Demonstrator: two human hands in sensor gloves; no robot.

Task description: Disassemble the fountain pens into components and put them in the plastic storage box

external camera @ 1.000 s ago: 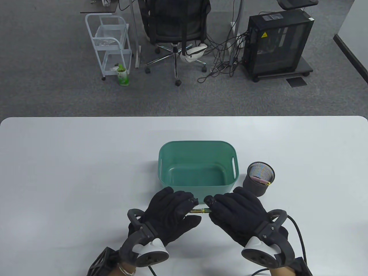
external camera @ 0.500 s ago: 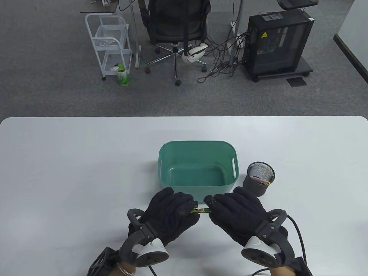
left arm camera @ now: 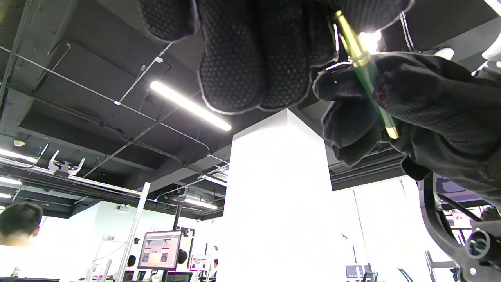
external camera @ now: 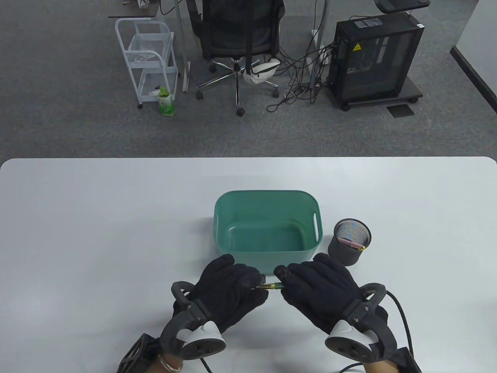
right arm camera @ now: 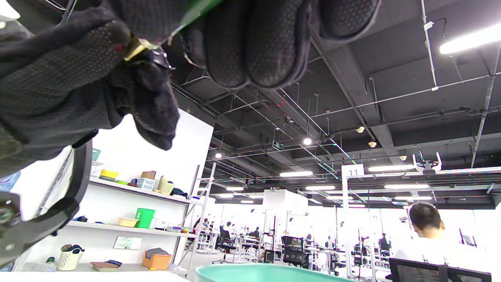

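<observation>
- Clearly the work is at its start: the plastic storage box (external camera: 267, 221) sits empty, no component lying on its smooth teal floor
- Both hands hold one fountain pen (external camera: 269, 287) level above the table (external camera: 97, 217), just in front of the box's near wall; the left hand (external camera: 229, 289) has its fingers curled round one end, the right hand (external camera: 316, 289) is curled round the other
- By my judgement the step in hand is pulling or unscrewing the two halves apart; only a short run of the pen shows between the gloves, so I cannot tell whether the joint has opened yet
- Left to do: separate this pen, drop its parts into the box, then deal with the pink pen (external camera: 354, 244) leaning inside the mesh cup (external camera: 349, 243), just to the right of the box
- Materials: the pen is a slim glossy cylinder, translucent green with bright gold rings, seen plainly in the left wrist view (left arm camera: 366, 74); hard and slick, likely to slip
- The gloves are black knitted fabric with a dotted grip texture on the fingers (right arm camera: 250, 43)
- The box is a rounded rectangular tub with slotted handles; the cup is dark fine wire mesh, round and upright
</observation>
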